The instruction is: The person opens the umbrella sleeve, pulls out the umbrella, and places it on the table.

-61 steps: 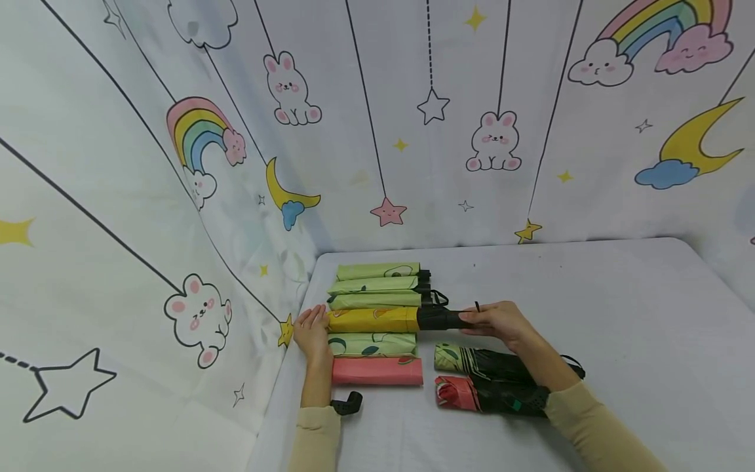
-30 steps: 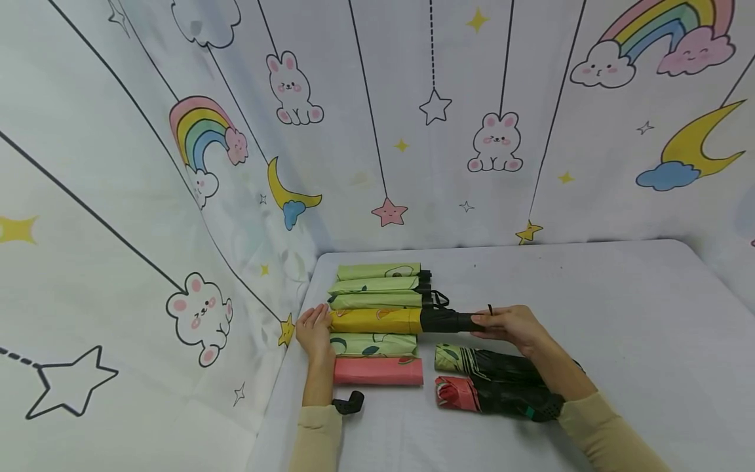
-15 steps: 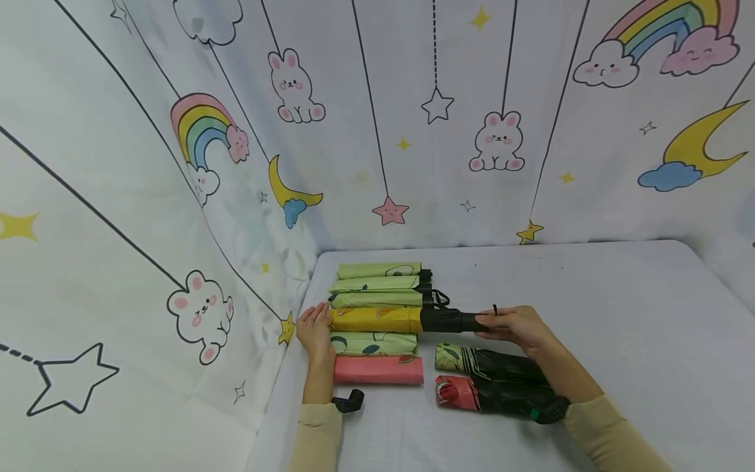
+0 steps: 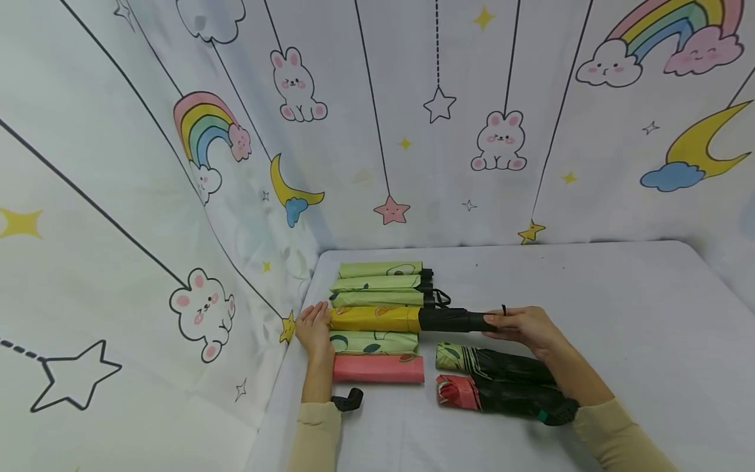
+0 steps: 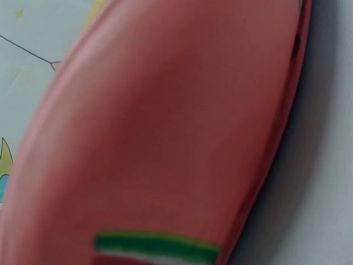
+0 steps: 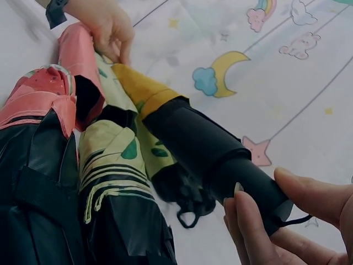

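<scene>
A black umbrella [image 4: 444, 320] protrudes from the yellow sleeve [image 4: 374, 319], above the tabletop [image 4: 601, 295]. At this sleeve's left end, the left hand [image 4: 314, 329] pinches its edge; beyond its right end, the right hand [image 4: 527, 328] grips the umbrella's handle [image 4: 480, 321]. Green sleeves [image 4: 377, 283] lie at its both sides.

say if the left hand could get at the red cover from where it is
Probably yes: the red cover lies beside the left forearm with nothing on top, though the left hand would have to let go of the yellow umbrella first.

Cloth-draped corner [image 4: 317, 229] — cartoon-printed hangings [image 4: 436, 164], white table [image 4: 601, 308]
</scene>
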### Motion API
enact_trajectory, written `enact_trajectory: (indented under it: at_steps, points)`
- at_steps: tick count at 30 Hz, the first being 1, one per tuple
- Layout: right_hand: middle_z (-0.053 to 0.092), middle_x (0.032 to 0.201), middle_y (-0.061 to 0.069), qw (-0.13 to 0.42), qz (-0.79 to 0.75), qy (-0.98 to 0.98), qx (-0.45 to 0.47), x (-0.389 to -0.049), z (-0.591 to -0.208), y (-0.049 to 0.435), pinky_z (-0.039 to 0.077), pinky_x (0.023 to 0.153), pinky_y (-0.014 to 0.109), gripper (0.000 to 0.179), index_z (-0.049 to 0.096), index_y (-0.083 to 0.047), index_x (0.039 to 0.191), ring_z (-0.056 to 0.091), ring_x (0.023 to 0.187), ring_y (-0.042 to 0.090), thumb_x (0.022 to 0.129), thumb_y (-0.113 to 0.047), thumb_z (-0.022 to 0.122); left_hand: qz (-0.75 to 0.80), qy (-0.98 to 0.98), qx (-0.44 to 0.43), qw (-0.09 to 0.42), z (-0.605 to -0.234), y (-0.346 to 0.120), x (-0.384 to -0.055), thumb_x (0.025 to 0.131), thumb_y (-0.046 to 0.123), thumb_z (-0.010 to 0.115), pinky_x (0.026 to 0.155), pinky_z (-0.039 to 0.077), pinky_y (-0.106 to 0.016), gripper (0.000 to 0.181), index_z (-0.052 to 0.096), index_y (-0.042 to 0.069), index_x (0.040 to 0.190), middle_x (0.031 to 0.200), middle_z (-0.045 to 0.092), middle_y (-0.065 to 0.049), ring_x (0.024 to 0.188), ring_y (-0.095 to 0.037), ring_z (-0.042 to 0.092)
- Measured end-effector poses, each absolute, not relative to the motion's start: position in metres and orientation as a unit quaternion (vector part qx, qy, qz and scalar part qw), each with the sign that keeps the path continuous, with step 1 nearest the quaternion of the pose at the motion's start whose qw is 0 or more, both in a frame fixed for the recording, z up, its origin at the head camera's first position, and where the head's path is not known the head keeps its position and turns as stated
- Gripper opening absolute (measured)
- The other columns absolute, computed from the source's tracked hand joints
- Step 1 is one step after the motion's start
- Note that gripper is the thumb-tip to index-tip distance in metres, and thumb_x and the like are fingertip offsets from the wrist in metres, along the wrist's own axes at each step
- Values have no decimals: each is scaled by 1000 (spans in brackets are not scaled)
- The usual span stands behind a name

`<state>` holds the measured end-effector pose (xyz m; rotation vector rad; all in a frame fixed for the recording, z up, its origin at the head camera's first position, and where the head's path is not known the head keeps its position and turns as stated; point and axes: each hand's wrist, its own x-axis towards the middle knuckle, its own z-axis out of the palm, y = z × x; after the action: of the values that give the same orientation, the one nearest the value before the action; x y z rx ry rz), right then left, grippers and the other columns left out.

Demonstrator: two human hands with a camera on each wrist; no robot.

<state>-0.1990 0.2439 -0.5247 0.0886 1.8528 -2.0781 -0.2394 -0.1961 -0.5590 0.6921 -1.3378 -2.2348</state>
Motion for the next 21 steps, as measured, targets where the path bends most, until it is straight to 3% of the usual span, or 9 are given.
enact_trajectory:
  at_steps: [11, 21]
  points:
    - [76, 114, 7, 181, -731, 658, 24, -194, -521, 260, 58, 96, 42, 44, 63, 15, 130, 77, 100, 26, 98, -13, 75, -803, -492, 250, 226, -557, -196, -238, 96, -20, 56, 108, 51, -39, 53, 35, -14, 145, 141, 56, -32, 131, -40, 60]
    - [73, 116, 2, 184, -740, 646, 15, -189, -522, 277, 55, 100, 47, 31, 70, 8, 125, 77, 101, 22, 99, -9, 73, -807, -487, 244, 228, -557, -198, -235, 95, -22, 55, 110, 49, -38, 56, 32, -14, 146, 143, 54, -33, 133, -40, 58]
